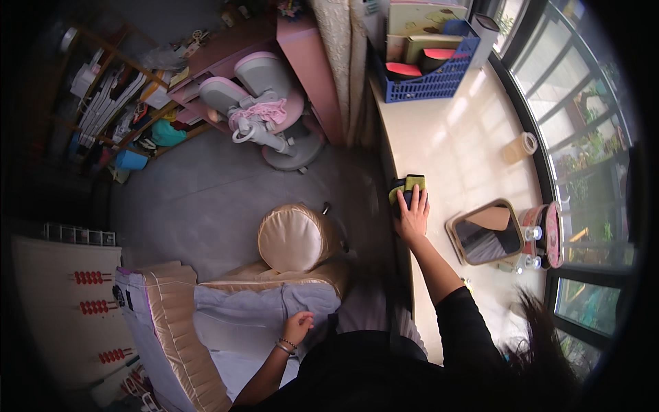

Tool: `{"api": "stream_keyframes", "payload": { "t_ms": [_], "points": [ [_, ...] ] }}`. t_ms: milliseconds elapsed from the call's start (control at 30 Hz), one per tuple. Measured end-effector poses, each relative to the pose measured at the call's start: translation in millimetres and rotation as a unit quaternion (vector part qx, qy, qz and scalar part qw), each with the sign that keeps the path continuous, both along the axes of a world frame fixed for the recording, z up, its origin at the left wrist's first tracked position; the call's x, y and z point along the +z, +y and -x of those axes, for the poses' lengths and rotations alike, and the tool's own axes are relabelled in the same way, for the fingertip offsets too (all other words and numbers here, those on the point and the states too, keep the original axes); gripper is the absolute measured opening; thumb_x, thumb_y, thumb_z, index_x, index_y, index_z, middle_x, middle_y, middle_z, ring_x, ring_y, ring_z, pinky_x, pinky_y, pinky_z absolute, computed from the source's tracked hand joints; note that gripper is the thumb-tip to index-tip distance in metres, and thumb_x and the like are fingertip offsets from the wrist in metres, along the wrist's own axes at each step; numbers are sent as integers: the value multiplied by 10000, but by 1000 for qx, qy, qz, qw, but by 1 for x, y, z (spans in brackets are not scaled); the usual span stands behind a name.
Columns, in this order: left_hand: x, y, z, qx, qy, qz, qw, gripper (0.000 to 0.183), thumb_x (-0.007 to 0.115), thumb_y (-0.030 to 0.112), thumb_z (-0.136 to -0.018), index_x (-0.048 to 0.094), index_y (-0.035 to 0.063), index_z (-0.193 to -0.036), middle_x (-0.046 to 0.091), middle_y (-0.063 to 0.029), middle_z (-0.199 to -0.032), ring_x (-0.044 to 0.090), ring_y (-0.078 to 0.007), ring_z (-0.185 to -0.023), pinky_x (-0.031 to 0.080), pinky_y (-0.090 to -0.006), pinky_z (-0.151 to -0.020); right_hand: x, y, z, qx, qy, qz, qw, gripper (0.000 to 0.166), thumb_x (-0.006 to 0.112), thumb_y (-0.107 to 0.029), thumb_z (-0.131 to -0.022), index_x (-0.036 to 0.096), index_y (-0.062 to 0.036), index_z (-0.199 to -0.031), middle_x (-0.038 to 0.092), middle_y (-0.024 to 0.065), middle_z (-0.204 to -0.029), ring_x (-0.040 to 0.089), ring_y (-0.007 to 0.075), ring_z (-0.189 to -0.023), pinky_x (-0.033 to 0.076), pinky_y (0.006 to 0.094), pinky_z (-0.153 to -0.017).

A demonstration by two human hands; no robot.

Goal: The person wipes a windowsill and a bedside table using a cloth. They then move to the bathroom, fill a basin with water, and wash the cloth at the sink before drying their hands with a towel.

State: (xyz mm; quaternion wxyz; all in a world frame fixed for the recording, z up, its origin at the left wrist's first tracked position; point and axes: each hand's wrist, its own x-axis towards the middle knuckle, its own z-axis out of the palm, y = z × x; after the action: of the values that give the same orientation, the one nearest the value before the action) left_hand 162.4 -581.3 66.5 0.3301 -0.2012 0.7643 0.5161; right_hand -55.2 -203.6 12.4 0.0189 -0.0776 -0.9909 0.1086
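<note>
My right hand (413, 213) rests on a folded green-and-dark cloth (415, 181) at the near edge of the pale desk (427, 129), its fingers spread over the cloth and pressing it to the edge. The underside of the cloth is hidden. My left hand (298, 327), with a beaded bracelet and a bangle at the wrist, hangs in the air above a bed covered in grey-blue cloth (242, 314). Its fingers are loosely curled and I see nothing in them. Right of my right hand, a framed tabletop mirror (486, 234) stands on the desk.
A blue plastic basket (422, 92) with books stands at the desk's far end. Near the window are a jar (520, 148) and a pink round container (553, 234). A satin-covered round stool (291, 238) and a pink-and-grey chair (262, 77) stand on the floor.
</note>
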Motion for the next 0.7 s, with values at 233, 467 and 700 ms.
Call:
{"api": "stream_keyframes", "payload": {
  "t_ms": [233, 467, 700],
  "points": [
    [-51, -49, -37, 91, -25, 85, 992, 180, 586, 173, -866, 646, 39, -970, 671, -74, -793, 654, -151, -653, 513, -274, -583, -4, -11, 73, 18, -45, -53, 997, 719, 622, -153, -704, 379, -299, -1365, 115, 175, -1496, 106, 407, -1366, 207, 515, -1054],
    [-117, -52, 28, 156, 67, 34, 985, 188, 624, 236, -831, 676, 67, -898, 679, -85, -758, 655, -159, -671, 516, -291, -618, -21, -9, 86, 8, -72, -113, 991, 534, 534, -194, -800, 455, -302, -1317, 62, 198, -1499, 79, 444, -1356, 170, 514, -1068],
    [-139, -64, 80, 156, 147, 46, 976, 158, 650, 186, -790, 678, 68, -891, 676, -91, -753, 655, -185, -711, 517, -304, -671, -28, -7, 128, 59, -54, -111, 991, 483, 516, -174, -810, 502, -279, -1282, 45, 201, -1499, 67, 463, -1351, 172, 533, -1061]
  ]
}}
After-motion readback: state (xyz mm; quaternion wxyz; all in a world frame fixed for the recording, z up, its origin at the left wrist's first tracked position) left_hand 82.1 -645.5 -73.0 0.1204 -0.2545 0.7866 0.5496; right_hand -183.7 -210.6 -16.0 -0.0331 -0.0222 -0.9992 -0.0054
